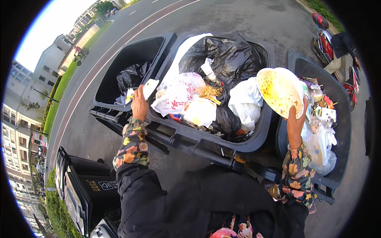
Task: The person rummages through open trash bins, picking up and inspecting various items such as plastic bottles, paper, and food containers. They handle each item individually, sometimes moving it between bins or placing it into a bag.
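Observation:
My left hand [140, 104] grips a small white piece [151, 87], perhaps card or foam, over the edge between the left bin [104, 74] and the middle bin [265, 135]. In my right hand [297, 128] is a white round bowl [278, 89], tilted so that its inside shows orange-yellow stains. It is held above the gap between the middle bin and the right bin [342, 142]. Inside the middle bin lie black plastic bags [235, 56], a white plastic bag with red print [178, 92], noodle-like food scraps [209, 91] and a knotted white bag [247, 101].
The right bin holds mixed rubbish [321, 125] and clear plastic. A black bag [131, 77] sits in the left bin. More lidded bins [89, 193] stand at lower left. Beyond the right bin, a person [342, 44] is beside red scooters [324, 44]. A three-wheeled vehicle [79, 55] is on the road.

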A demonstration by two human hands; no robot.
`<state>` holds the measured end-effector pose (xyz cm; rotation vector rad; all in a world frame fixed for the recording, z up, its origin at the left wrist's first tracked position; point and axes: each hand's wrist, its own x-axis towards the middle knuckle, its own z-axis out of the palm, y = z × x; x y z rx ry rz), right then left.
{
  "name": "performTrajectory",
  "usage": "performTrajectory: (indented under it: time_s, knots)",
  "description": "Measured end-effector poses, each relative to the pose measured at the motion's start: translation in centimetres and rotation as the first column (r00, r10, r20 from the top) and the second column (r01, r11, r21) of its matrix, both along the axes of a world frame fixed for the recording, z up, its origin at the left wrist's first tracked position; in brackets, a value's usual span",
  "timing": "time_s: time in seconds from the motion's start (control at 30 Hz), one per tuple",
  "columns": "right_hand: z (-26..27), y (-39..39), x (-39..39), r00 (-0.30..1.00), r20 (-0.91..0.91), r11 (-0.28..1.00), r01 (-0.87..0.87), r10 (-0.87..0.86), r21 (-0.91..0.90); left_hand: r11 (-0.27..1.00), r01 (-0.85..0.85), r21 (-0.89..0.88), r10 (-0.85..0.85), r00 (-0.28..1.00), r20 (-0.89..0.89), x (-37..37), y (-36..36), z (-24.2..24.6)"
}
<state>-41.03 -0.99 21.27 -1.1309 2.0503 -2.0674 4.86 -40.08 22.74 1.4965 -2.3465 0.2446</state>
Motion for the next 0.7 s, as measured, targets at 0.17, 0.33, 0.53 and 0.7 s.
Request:
performTrajectory:
  time_s: [0.17,0.33,0.53,0.7]
  knots:
    - [-0.2,0.2,-0.6,0.997,-0.052,0.997,0.055,-0.052,0.059,0.868,0.185,-0.461,-0.331,0.908,-0.258,0.3,-1.6,0.1]
    - [-1.4,0.7,-1.3,0.995,-0.073,0.997,0.065,-0.062,0.036,0.971,0.136,-0.196,-0.16,0.981,-0.108,-1.1,-1.8,1.2]
    - [-2.4,1.1,-3.2,0.973,0.227,0.999,0.037,-0.039,0.013,0.969,0.203,-0.143,-0.229,0.954,-0.196,-1.3,-0.9,0.8]
    - [-2.4,0.6,-3.1,0.925,0.341,0.985,0.15,-0.17,0.084,0.988,0.077,-0.132,-0.126,0.895,-0.427,-4.5,-1.6,1.1]
